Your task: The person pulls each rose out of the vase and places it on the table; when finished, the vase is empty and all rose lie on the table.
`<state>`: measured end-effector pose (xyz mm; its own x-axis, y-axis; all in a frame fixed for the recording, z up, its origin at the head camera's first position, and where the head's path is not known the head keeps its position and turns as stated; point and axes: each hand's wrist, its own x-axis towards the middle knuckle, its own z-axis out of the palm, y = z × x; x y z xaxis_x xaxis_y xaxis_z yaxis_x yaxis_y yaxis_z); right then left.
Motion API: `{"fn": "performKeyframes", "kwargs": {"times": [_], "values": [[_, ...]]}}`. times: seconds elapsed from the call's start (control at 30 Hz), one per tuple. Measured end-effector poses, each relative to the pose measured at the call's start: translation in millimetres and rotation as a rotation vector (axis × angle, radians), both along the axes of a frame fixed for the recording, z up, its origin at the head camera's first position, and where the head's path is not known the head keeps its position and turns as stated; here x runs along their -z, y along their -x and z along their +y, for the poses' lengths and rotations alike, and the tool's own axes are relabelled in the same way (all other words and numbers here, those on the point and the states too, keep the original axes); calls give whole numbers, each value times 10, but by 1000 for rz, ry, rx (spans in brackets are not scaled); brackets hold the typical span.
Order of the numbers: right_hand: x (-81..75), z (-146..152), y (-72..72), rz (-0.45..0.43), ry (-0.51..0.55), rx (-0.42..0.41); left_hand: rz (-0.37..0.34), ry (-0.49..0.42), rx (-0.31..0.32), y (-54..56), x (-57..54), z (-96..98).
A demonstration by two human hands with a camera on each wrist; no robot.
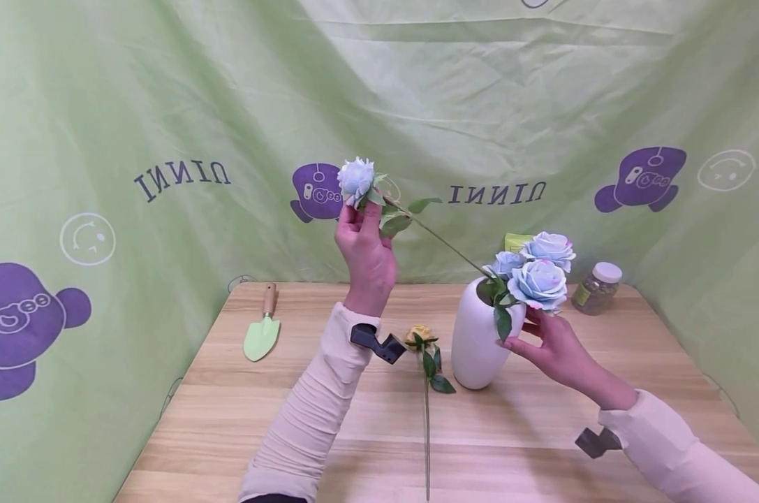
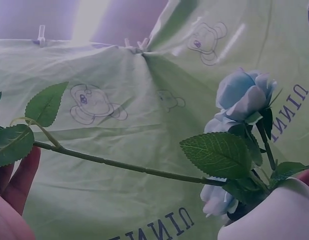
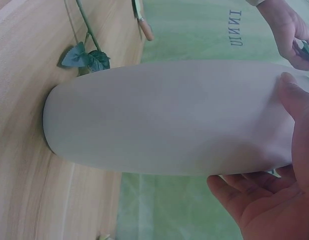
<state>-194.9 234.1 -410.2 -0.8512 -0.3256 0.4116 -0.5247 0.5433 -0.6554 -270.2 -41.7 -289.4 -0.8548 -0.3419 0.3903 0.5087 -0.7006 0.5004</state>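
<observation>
My left hand [image 1: 368,260] pinches a pale blue artificial rose [image 1: 357,179] just below its bloom. Its long stem [image 2: 129,167] slants down to the right, and the far end reaches the mouth of a white vase [image 1: 478,346]. Several more blue roses [image 1: 538,285] stand in the vase and lean to the right. Around the upper part of the vase, the thumb and fingers of my right hand [image 1: 558,353] grip it from the right, as the right wrist view shows. How deep the held stem goes is hidden by leaves and the rim.
A yellow rose [image 1: 419,335] lies on the wooden table [image 1: 203,426] left of the vase. Farther left is a green trowel [image 1: 262,337] with a wooden handle. A lidded jar [image 1: 598,288] and a yellow-green packet [image 1: 517,242] stand behind the vase, before a green curtain [image 1: 260,84].
</observation>
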Motion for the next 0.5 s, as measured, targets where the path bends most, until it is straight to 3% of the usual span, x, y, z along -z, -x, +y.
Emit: {"fn": "performKeyframes", "kwargs": {"times": [0.2,0.5], "values": [[-8,-14,-7,5,1,4,-27,-12,-9,16,28,-70],[3,-17,-8,15,8,11,-102,-49,29,75,105,-226]]}}
